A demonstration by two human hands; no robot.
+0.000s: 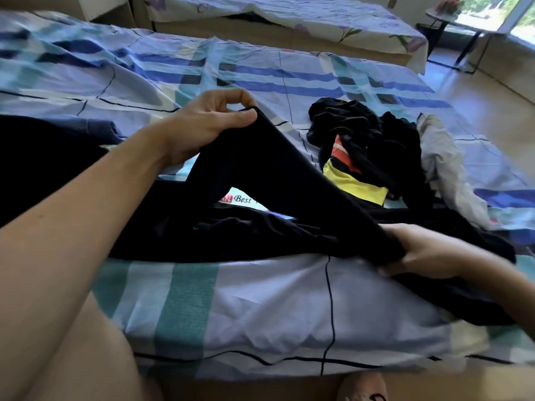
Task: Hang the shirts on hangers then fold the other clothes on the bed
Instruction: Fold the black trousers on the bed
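Black garment spans my hands: left hand pinches its raised edge, right hand grips its lower end over the bed.

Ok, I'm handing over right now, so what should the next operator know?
Left hand: pinches the raised end of the black garment.
Right hand: grips its other end, low near the bed edge.
Pile of dark clothes and a pale garment lie crumpled beyond.
Done: nothing I can confirm; no hangers in view.
Left: fold this garment, then the pile.
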